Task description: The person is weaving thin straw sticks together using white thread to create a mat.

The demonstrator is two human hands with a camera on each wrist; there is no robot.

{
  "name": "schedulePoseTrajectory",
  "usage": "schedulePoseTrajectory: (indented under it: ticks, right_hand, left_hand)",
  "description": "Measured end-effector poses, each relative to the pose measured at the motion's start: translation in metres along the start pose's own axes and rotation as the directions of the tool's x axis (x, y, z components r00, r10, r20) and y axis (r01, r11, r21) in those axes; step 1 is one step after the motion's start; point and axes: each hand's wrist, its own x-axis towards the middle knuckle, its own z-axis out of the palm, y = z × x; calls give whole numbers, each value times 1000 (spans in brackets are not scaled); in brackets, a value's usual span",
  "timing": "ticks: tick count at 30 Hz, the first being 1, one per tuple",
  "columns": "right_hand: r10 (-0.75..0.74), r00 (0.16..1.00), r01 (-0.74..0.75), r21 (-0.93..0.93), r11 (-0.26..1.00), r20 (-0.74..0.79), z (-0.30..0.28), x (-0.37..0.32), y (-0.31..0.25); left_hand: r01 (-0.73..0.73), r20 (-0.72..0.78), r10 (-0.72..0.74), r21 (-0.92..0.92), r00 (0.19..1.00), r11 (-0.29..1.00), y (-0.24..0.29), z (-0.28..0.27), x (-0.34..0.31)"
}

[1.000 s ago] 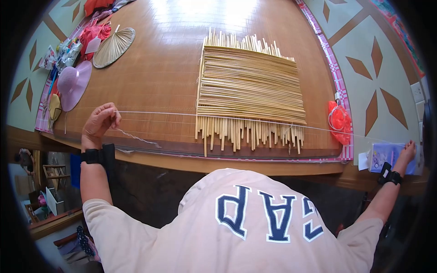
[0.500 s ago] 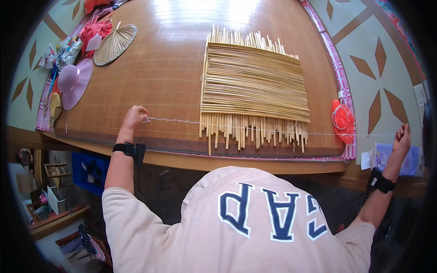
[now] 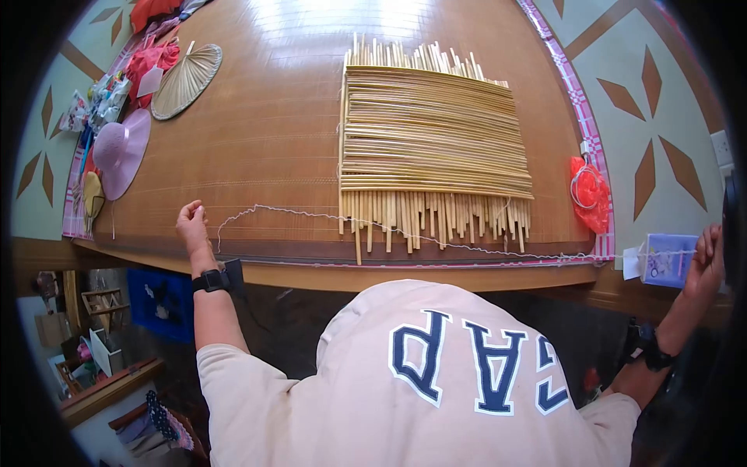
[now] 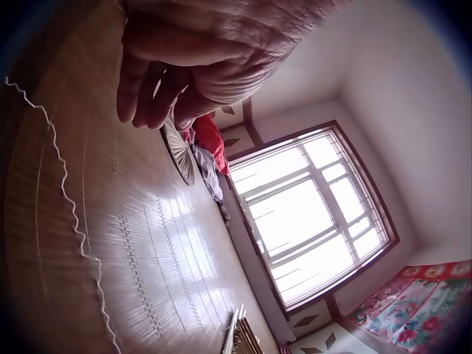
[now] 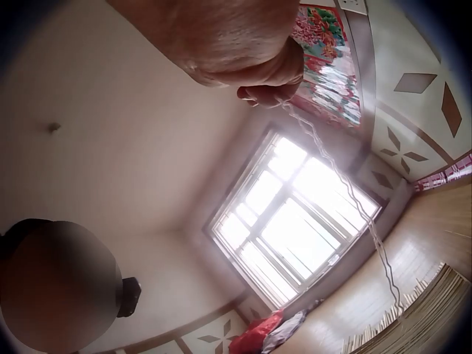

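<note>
A thin white string (image 3: pixel 389 228) runs slack and wavy across the front of the bundle of straw-coloured sticks (image 3: pixel 436 132), and its left end loops loosely downward. In the head view my left hand (image 3: pixel 192 224) is raised just left of that end. The left wrist view shows its fingers (image 4: pixel 147 99) loosely bent, with the string (image 4: pixel 68 195) apart from them. At the far right, my right hand (image 3: pixel 706 257) holds the other end of the string between curled fingers. Doubled string (image 5: pixel 343 177) hangs from that hand (image 5: pixel 251 55) in the right wrist view.
A pink hat (image 3: pixel 124 152), a woven fan (image 3: pixel 187 82) and several small items lie along the left edge of the mat-covered surface (image 3: pixel 257 132). A red plastic bag (image 3: pixel 589 194) lies right of the sticks, and a blue-purple box (image 3: pixel 668 261) stands beside my right hand.
The string was taut between both hands and now sags, its left end free of the left hand. The left hand moved inward, then slightly back left. The right hand rose, then lowered close beside the box.
</note>
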Motion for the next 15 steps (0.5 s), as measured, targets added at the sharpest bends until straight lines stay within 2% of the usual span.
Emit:
schedulePoseTrajectory:
  ticks: [2, 4, 6, 8, 9, 10, 12, 14, 15]
  right_hand:
    - [11, 999, -11, 0, 1000, -33, -12, -1, -3]
    - [24, 1000, -24, 14, 1000, -5, -15, -5, -3]
    - [31, 999, -31, 19, 999, 19, -13, -7, -2]
    - [48, 999, -48, 16, 999, 5, -7, -7, 0]
    - [52, 999, -52, 17, 999, 9, -2, -8, 2]
    - [57, 998, -57, 27, 998, -14, 5, -8, 4]
    - [61, 997, -60, 37, 998, -37, 10, -8, 6]
    - [102, 995, -103, 60, 993, 21, 11, -6, 6]
    - [102, 995, -103, 59, 993, 21, 11, -6, 6]
  left_hand:
    - [4, -39, -4, -3, 999, 1000, -29, -37, 11]
    - [-53, -5, 55, 243, 998, 969, -44, -67, 8]
    - [-46, 16, 44, 290, 999, 956, -45, -80, -5]
    - [-142, 102, 109, 399, 989, 906, -59, -87, -14]
    - [-112, 95, 81, 388, 992, 915, -63, -86, -20]
    - [-160, 120, 120, 416, 985, 895, -81, -89, -20]
    - [-227, 150, 171, 626, 974, 746, -56, -77, -44]
    - [-187, 163, 93, 807, 982, 560, -33, -61, -62]
    - [-187, 164, 92, 807, 982, 561, -34, -62, -62]
